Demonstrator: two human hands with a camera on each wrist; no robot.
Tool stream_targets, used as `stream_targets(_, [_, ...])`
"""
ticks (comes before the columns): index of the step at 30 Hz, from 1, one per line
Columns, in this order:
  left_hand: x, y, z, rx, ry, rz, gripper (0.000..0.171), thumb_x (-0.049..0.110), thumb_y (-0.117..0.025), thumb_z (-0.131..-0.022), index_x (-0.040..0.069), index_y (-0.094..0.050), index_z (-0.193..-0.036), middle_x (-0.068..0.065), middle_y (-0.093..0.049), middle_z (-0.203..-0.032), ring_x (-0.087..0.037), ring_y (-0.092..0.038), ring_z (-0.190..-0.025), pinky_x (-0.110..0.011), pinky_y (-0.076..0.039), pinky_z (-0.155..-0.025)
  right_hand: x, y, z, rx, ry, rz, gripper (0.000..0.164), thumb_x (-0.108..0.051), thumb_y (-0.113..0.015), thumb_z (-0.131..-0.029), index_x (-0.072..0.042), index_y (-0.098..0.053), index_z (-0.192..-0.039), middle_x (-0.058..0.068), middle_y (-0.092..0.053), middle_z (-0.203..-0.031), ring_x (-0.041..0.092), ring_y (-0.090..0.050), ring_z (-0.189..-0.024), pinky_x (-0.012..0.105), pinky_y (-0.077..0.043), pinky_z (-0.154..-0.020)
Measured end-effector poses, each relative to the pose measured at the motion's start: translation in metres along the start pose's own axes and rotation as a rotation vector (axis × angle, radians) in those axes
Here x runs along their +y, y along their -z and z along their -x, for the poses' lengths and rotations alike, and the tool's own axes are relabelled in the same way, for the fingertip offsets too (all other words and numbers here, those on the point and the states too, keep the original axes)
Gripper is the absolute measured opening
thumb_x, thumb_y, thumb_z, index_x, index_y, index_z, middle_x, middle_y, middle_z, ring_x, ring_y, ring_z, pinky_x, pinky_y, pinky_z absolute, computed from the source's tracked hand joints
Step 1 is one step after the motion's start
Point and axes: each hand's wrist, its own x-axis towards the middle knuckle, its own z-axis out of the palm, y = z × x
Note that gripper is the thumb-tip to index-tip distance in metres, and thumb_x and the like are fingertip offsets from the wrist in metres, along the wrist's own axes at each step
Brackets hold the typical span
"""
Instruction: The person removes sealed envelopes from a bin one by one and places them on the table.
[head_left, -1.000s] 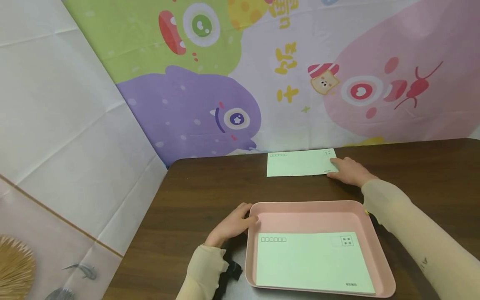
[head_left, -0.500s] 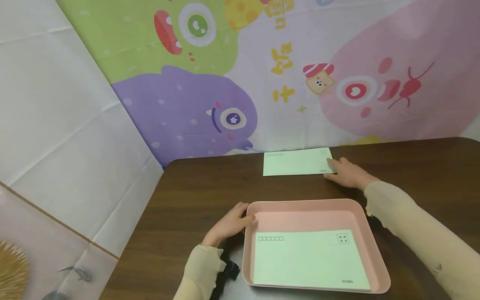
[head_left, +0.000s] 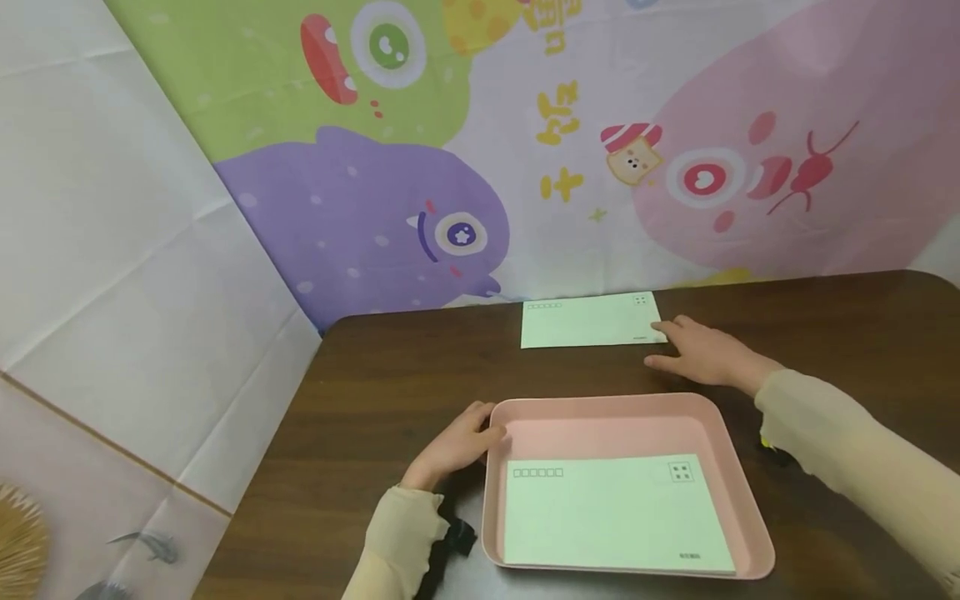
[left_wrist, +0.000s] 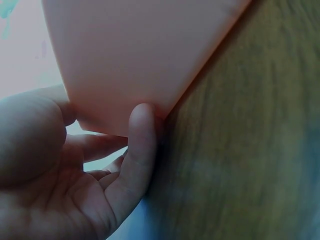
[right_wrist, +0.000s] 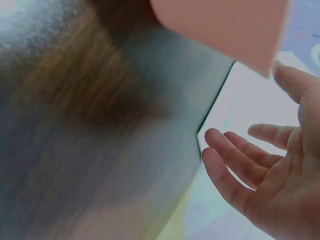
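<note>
With its thumb over the rim, my left hand (head_left: 453,442) grips the far left corner of a pink tray (head_left: 600,429); the left wrist view shows fingers and thumb on either side of the tray's wall (left_wrist: 140,55). A pale green envelope (head_left: 611,517) lies flat in the tray, apparently on top of others. Another such envelope (head_left: 588,321) lies at the table's back edge. My right hand (head_left: 705,350) is at that envelope's right end, fingers loose and spread, holding nothing. Whether a fingertip touches the envelope I cannot tell.
Brown wood table (head_left: 390,375) surrounds the tray. A cartoon-printed cloth (head_left: 360,225) hangs right behind the back edge, and a white panel (head_left: 150,208) stands to the left. A dark strap piece (head_left: 460,537) shows at the left wrist.
My right hand has drawn slightly right, off the back envelope's right end, where its fingers lay before. The left hand stays on the tray corner. The whole view has shifted a little.
</note>
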Motion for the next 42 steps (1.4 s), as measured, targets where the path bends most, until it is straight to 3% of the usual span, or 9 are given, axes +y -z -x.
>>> stream_targets(7, [-0.001,-0.001,-0.002,0.006,0.000,-0.011,0.037,0.024,-0.047,-0.090,0.007,-0.051,-0.122,-0.008,-0.046,-0.106,-0.021,-0.049,-0.092,-0.030,-0.046,-0.072,-0.015,0.001,0.026,0.108,-0.037,-0.045,0.079,-0.059,-0.053,-0.081,0.005,-0.044,-0.127,0.021,-0.054,-0.115,0.032,-0.057,-0.097,0.050,-0.045,-0.078])
stream_targets(12, [-0.001,-0.002,-0.001,0.004,-0.005,0.002,0.037,0.023,-0.046,-0.090,0.006,-0.051,-0.123,-0.009,-0.046,-0.106,-0.021,-0.050,-0.090,-0.030,-0.047,-0.069,-0.025,-0.006,0.044,0.167,-0.011,-0.081,0.063,-0.049,-0.058,-0.083,0.000,-0.051,-0.122,0.014,-0.059,-0.110,0.026,-0.059,-0.093,0.045,-0.047,-0.074])
stream_targets(19, [0.000,-0.002,0.000,0.002,-0.004,0.024,0.036,0.023,-0.044,-0.091,0.006,-0.051,-0.123,-0.010,-0.046,-0.107,-0.021,-0.051,-0.089,-0.030,-0.049,-0.068,-0.044,-0.014,0.065,0.310,0.035,-0.055,0.031,-0.022,-0.065,-0.081,-0.005,-0.059,-0.106,0.001,-0.061,-0.085,0.012,-0.056,-0.070,0.030,-0.044,-0.059])
stream_targets(23, [0.002,-0.001,0.001,0.005,-0.012,0.048,0.035,0.022,-0.042,-0.092,0.005,-0.051,-0.121,-0.011,-0.045,-0.107,-0.021,-0.052,-0.087,-0.029,-0.050,-0.064,-0.056,-0.021,0.075,0.312,0.079,-0.048,0.021,-0.017,-0.066,-0.079,-0.009,-0.061,-0.098,-0.005,-0.057,-0.078,0.005,-0.048,-0.060,0.023,-0.040,-0.054])
stream_targets(26, [0.003,-0.001,0.001,0.003,-0.012,0.042,0.035,0.022,-0.042,-0.092,0.006,-0.052,-0.121,-0.011,-0.045,-0.107,-0.020,-0.051,-0.086,-0.029,-0.050,-0.064,-0.061,-0.027,0.083,0.259,0.097,-0.034,0.030,-0.025,-0.069,-0.079,-0.010,-0.060,-0.104,-0.007,-0.057,-0.081,0.003,-0.048,-0.062,0.025,-0.040,-0.060])
stream_targets(29, [0.003,-0.002,0.002,-0.001,-0.009,0.034,0.035,0.023,-0.041,-0.092,0.007,-0.051,-0.121,-0.010,-0.045,-0.106,-0.020,-0.051,-0.086,-0.029,-0.050,-0.065,-0.063,-0.033,0.091,0.188,0.113,-0.019,0.051,-0.039,-0.071,-0.075,-0.013,-0.054,-0.116,-0.007,-0.059,-0.095,0.007,-0.055,-0.079,0.037,-0.040,-0.076])
stream_targets(32, [0.003,-0.003,0.001,-0.004,-0.012,0.012,0.034,0.023,-0.041,-0.093,0.008,-0.051,-0.121,-0.009,-0.045,-0.105,-0.020,-0.050,-0.086,-0.029,-0.049,-0.065,-0.063,-0.038,0.098,0.124,0.127,0.024,0.070,-0.057,-0.069,-0.068,-0.015,-0.051,-0.120,-0.007,-0.057,-0.108,0.011,-0.056,-0.096,0.048,-0.033,-0.087])
stream_targets(36, [0.004,-0.003,0.002,-0.002,-0.015,-0.021,0.034,0.024,-0.041,-0.093,0.009,-0.051,-0.122,-0.008,-0.045,-0.105,-0.021,-0.049,-0.089,-0.030,-0.047,-0.070,-0.061,-0.043,0.105,0.079,0.147,0.095,0.089,-0.073,-0.062,-0.059,-0.011,-0.052,-0.122,-0.006,-0.055,-0.112,0.013,-0.053,-0.101,0.048,-0.030,-0.091])
stream_targets(42, [0.005,-0.001,0.003,0.000,-0.007,-0.024,0.036,0.025,-0.041,-0.093,0.009,-0.050,-0.124,-0.008,-0.045,-0.106,-0.021,-0.049,-0.091,-0.031,-0.047,-0.071,-0.058,-0.045,0.107,0.042,0.188,0.118,0.104,-0.082,-0.056,-0.053,-0.010,-0.049,-0.127,-0.003,-0.052,-0.115,0.018,-0.047,-0.110,0.050,-0.029,-0.091])
